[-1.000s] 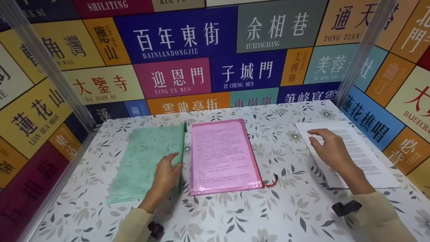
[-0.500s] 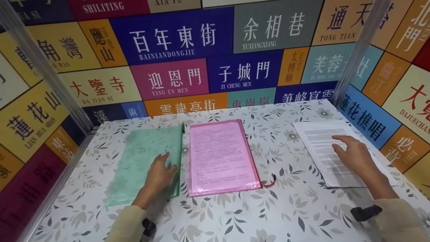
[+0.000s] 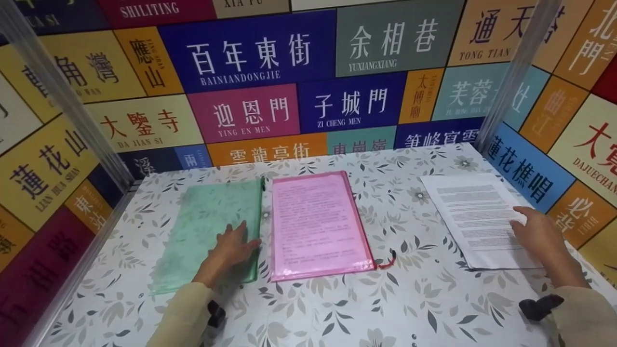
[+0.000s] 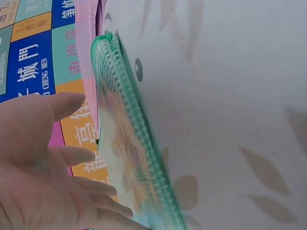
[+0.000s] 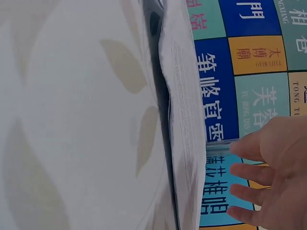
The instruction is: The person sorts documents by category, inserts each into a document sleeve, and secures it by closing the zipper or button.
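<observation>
Now the left hand (image 3: 230,248) lies flat on the green mesh folder (image 3: 208,231), fingers spread and fairly straight, pressing near its lower right corner and gripping nothing. From the left wrist view the left hand's fingers (image 4: 72,155) are extended beside the folder's woven green edge (image 4: 129,120). The green folder lies on the floral tablecloth (image 3: 424,303) at the left, just beside the pink folder (image 3: 319,224), which sits in the middle with a printed page inside and a small red cord (image 3: 389,262) at its lower right corner.

Over on the right, the right hand (image 3: 540,231) is out at the right edge of the printed paper sheets (image 3: 475,217), fingers loose and pointing toward the sheets, holding nothing. The right wrist view shows the fingers (image 5: 249,170) straight and close to the stack's edge (image 5: 184,120); whether they touch it cannot be told. The sheets lie well apart from the pink folder, close to the colourful sign-covered wall (image 3: 530,168).
</observation>
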Demonstrator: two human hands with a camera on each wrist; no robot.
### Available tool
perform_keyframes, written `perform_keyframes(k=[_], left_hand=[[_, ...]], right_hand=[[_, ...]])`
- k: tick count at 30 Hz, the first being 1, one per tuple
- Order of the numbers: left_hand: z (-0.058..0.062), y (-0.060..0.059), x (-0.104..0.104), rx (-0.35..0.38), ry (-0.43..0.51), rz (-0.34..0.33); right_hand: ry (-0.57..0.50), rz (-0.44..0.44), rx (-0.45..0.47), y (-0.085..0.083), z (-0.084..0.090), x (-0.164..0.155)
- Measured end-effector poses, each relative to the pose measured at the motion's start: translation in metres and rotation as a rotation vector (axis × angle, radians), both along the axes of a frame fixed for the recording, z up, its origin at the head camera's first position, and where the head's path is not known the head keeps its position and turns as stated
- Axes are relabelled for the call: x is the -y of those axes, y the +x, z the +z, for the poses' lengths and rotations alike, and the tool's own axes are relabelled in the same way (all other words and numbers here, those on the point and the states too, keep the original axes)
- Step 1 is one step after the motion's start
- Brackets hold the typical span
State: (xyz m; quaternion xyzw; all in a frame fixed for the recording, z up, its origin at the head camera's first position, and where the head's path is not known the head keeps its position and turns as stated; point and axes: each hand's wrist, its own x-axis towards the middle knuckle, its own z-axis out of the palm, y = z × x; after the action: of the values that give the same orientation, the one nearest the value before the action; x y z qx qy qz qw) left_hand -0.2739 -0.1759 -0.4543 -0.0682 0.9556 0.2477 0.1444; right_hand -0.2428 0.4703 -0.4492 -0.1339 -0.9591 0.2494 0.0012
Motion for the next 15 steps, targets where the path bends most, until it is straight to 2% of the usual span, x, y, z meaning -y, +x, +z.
perform_keyframes(k=[7,15], left_hand=[[0.003,-0.006,-0.002,0.066,0.007,-0.001],[0.001,-0.008,-0.010,0.087,-0.039,0.038]], right_hand=[[-0.073,-0.090,0.165,0.002,-0.008,-0.019],[-0.087,-0.149,0.197,0.006,-0.016,-0.030]])
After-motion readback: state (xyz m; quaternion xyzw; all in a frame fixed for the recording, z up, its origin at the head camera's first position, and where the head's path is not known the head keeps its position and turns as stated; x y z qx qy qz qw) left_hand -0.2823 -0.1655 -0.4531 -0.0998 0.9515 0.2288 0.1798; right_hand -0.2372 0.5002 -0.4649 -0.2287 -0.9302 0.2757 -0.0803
